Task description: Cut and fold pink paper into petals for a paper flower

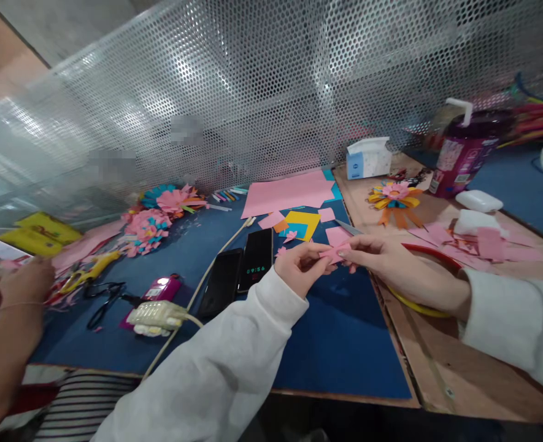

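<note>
Both my hands pinch one small piece of pink paper (334, 252) above the blue mat, in the middle of the view. Its left end is between the fingers of my left hand (302, 265); my right hand (381, 258) grips the other end. Scissors with red and yellow handles (425, 312) lie partly under my right hand, their blade pointing away. Just beyond my hands are a pink paper square (336, 236), yellow paper (305, 218) and a small pink folded flower piece (291, 236).
Two phones (222, 279) and a white power strip (157, 316) with a cable lie left. Paper flowers (146, 232) stand behind. At right are an orange-yellow paper flower (395, 197), a purple cup with straw (464, 153) and pink scraps (489, 242). Another person's hands (27, 282) work far left.
</note>
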Tool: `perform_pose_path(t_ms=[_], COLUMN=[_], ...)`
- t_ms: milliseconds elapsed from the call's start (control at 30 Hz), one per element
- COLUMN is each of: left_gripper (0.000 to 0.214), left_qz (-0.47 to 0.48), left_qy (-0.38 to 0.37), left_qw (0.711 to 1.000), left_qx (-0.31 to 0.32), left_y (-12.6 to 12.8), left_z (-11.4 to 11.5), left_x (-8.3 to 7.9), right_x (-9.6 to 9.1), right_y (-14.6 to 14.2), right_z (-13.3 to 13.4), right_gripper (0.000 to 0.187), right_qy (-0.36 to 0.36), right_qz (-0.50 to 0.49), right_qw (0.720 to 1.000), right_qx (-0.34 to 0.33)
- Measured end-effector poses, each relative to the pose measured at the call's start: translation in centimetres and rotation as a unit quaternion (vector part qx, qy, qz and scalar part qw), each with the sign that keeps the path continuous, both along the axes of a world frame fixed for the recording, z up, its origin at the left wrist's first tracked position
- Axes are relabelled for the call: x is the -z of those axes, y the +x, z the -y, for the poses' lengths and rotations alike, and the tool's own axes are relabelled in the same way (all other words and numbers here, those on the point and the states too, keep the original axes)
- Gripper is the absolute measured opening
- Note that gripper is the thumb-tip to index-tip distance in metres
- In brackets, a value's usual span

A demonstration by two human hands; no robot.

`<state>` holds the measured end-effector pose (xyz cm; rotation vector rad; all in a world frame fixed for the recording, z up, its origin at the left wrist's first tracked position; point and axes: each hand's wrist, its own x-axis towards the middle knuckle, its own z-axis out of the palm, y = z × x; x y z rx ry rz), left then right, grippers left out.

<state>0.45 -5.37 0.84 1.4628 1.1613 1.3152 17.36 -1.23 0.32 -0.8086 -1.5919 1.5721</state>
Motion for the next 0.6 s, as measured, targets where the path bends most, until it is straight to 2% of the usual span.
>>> perform_pose_path(t_ms=[300, 600], left_gripper=[0.029, 0.028], left_qz=[0.008, 0.012], left_qy=[-0.023, -0.047], left_qw=[1.000, 0.999], left_qx=[-0.002, -0.018], left_y=[-0.01, 0.13], left_z=[-0.05, 0.01], left_x=[0.02, -0.29], right_x=[-0.06, 0.10], right_y=[-0.17, -0.15], right_z=[0.03, -0.08], right_gripper=[0.035, 0.037], right_qy=[-0.032, -0.035], right_qz=[-0.027, -0.020], right_qw=[0.999, 0.998], right_qx=[0.028, 0.037])
